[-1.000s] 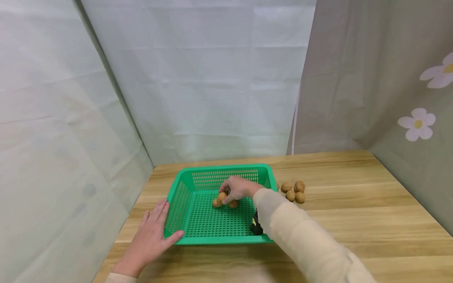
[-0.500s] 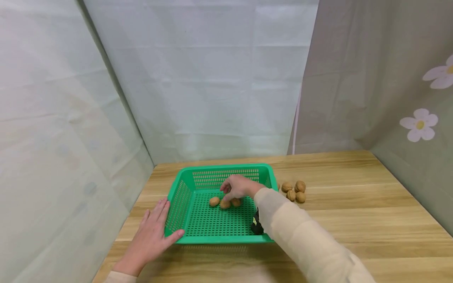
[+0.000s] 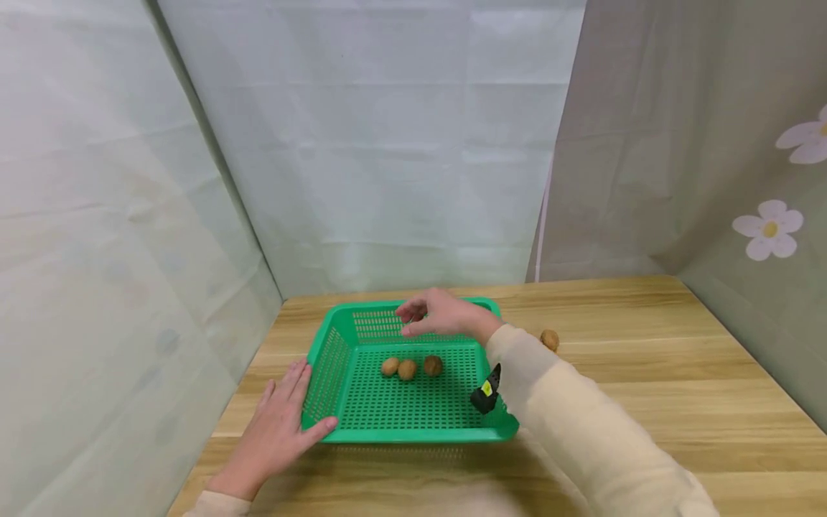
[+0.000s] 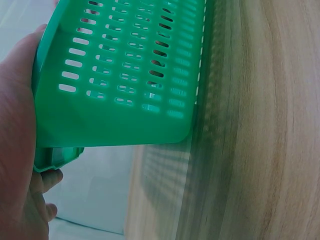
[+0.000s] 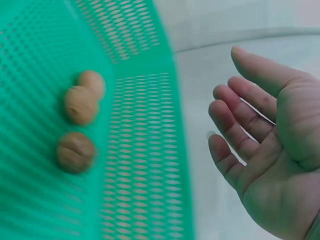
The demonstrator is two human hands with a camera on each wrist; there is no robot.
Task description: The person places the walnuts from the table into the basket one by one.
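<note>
Three walnuts (image 3: 407,370) lie on the floor of a green plastic basket (image 3: 413,436), two touching and a darker one apart to their right. Above the basket's far side hovers my right hand (image 3: 446,314), its fingers loosely bent. In the right wrist view this hand (image 5: 265,130) holds nothing, and the walnuts (image 5: 76,152) appear at left. My left hand (image 3: 276,424) rests on the basket's near left corner, fingers extended along the left rim and thumb on the front rim. The left wrist view shows that hand (image 4: 15,135) against the slotted basket wall (image 4: 125,75).
Right of the basket, a walnut (image 3: 550,339) shows on the wooden table (image 3: 620,359); my right sleeve (image 3: 581,416) covers the spot beside it. Pale cloth (image 3: 388,158) hangs behind and at both sides. A black device (image 3: 486,391) is on my right wrist.
My right hand has let go of the walnuts and risen towards the basket's far rim. The walnuts have spread from a cluster, and my right sleeve now hides most table walnuts. My left hand stays put.
</note>
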